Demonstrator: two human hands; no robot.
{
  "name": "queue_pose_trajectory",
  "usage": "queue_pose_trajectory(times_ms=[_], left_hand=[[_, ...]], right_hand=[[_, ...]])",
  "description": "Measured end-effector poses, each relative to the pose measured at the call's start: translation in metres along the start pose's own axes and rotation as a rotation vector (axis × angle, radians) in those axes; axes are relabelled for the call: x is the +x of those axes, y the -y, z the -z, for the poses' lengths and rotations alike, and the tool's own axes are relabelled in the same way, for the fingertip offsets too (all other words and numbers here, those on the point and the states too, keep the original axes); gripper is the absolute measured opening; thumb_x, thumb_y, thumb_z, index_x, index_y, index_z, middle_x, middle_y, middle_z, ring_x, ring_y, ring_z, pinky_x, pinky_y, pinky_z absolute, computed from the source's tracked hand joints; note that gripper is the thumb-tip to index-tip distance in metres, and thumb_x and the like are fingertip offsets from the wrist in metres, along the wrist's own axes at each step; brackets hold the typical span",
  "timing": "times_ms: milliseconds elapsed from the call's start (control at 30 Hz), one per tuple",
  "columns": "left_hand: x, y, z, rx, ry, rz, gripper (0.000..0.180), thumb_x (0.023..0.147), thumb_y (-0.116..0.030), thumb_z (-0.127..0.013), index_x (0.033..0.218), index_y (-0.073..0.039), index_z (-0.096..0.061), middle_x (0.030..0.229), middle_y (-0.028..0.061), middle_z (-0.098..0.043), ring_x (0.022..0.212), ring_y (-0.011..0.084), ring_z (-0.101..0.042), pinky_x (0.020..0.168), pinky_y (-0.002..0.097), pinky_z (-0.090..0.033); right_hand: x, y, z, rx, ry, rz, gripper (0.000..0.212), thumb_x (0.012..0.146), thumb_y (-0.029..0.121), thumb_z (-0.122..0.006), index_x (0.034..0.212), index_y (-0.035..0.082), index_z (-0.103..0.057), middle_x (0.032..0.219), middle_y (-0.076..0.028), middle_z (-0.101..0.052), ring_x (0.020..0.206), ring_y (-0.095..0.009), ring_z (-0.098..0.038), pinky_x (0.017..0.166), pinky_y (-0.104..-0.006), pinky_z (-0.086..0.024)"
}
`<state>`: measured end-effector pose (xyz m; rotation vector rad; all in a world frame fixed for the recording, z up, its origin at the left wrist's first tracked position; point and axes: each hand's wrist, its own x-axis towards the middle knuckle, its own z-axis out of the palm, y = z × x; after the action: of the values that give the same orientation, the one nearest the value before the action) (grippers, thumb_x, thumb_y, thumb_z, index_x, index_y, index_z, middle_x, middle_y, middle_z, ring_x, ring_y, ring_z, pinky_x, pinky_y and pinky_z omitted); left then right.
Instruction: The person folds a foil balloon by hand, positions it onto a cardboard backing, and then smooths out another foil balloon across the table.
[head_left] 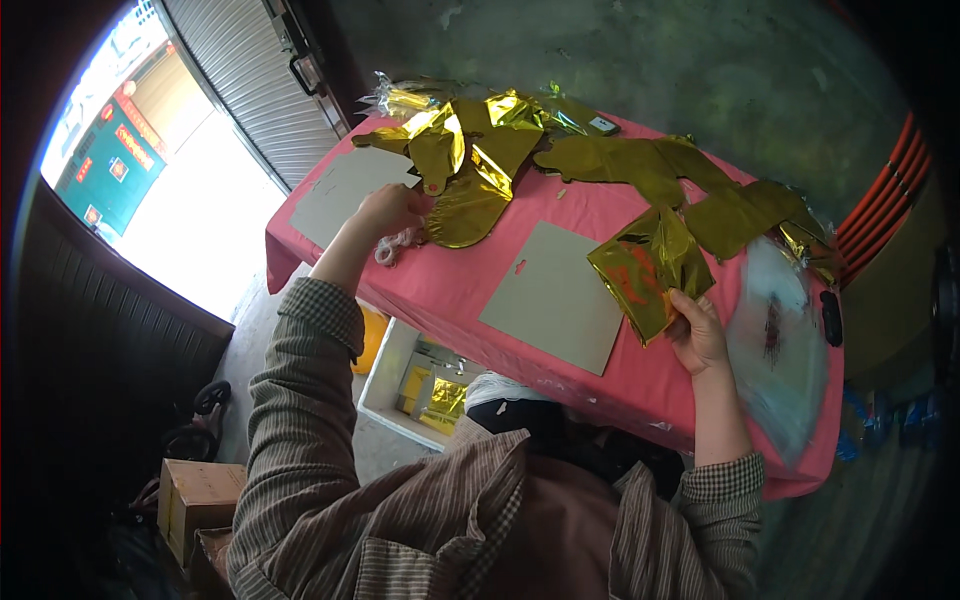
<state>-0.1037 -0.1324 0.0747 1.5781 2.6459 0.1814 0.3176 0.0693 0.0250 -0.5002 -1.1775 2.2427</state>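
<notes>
My right hand (697, 328) grips the lower corner of a folded gold foil balloon (640, 265) with orange-red markings, thumb on top. It is held over the right side of a pale grey card (555, 300) that has a small slot cut in it. My left hand (393, 212) reaches across the table's left part, fingers drawn together; what they pinch, if anything, is hidden. Just below that hand lies a small bundle of whitish ribbon or string (398, 244). Flat, uninflated gold foil balloons (470, 215) are spread beside it, and more gold foil (620, 165) lies farther right.
A pink cloth covers the table (455, 290). Another grey card (345, 195) lies at left, a phone (604, 125) at the back. Clear plastic bags (775, 350) and a black object (831, 318) are at right. Below stands a white box (385, 392) holding gold packets.
</notes>
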Motion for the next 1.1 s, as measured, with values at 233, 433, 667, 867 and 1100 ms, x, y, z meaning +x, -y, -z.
queue_pose_trajectory(times_ms=[233, 433, 667, 867, 1100], left_hand=[[0.004, 0.009, 0.015, -0.072, 0.033, 0.022, 0.021, 0.071, -0.023, -0.067, 0.084, -0.006, -0.069, 0.078, 0.0108, -0.066, 0.073, 0.0243, -0.062, 0.068, 0.0363, -0.047], [0.001, 0.013, 0.038, -0.252, 0.058, 0.012, 0.022, 0.071, -0.021, -0.068, 0.085, -0.005, -0.069, 0.075, 0.0082, -0.066, 0.071, 0.0192, -0.062, 0.064, 0.0334, -0.048], [-0.012, -0.046, 0.069, -0.537, 0.071, -0.118, 0.011, 0.08, -0.013, -0.062, 0.081, -0.002, -0.063, 0.071, -0.0011, -0.061, 0.068, 0.0067, -0.054, 0.065, 0.0224, -0.044], [-0.02, -0.118, 0.035, -0.51, 0.278, -0.254, 0.014, 0.081, -0.015, -0.063, 0.087, -0.003, -0.065, 0.071, 0.0007, -0.063, 0.067, 0.0081, -0.056, 0.065, 0.025, -0.045], [-0.009, -0.17, -0.029, -0.571, 0.383, -0.355, 0.016, 0.076, -0.016, -0.066, 0.085, -0.004, -0.066, 0.074, 0.0047, -0.064, 0.067, 0.0137, -0.059, 0.064, 0.0288, -0.047]], right_hand=[[0.0, -0.001, 0.002, -0.006, 0.015, -0.007, 0.014, 0.087, 0.014, -0.059, 0.1, 0.008, -0.061, 0.084, -0.002, -0.065, 0.067, -0.009, -0.062, 0.052, -0.0209, -0.051], [-0.001, -0.002, 0.001, -0.016, -0.006, 0.007, 0.014, 0.087, 0.015, -0.059, 0.099, 0.008, -0.061, 0.084, -0.001, -0.065, 0.066, -0.008, -0.062, 0.052, -0.021, -0.051], [-0.003, 0.0, 0.003, -0.005, -0.057, 0.008, 0.015, 0.087, 0.014, -0.06, 0.101, 0.009, -0.06, 0.085, -0.001, -0.065, 0.067, -0.008, -0.062, 0.053, -0.0203, -0.05], [0.0, -0.001, -0.01, 0.022, -0.153, 0.01, 0.018, 0.087, 0.015, -0.06, 0.104, 0.011, -0.058, 0.088, 0.0, -0.064, 0.07, -0.008, -0.061, 0.056, -0.0209, -0.049], [0.005, -0.003, 0.02, 0.026, 0.018, -0.025, 0.028, 0.087, 0.012, -0.058, 0.114, 0.004, -0.054, 0.105, -0.005, -0.062, 0.093, -0.013, -0.061, 0.078, -0.0267, -0.051]])
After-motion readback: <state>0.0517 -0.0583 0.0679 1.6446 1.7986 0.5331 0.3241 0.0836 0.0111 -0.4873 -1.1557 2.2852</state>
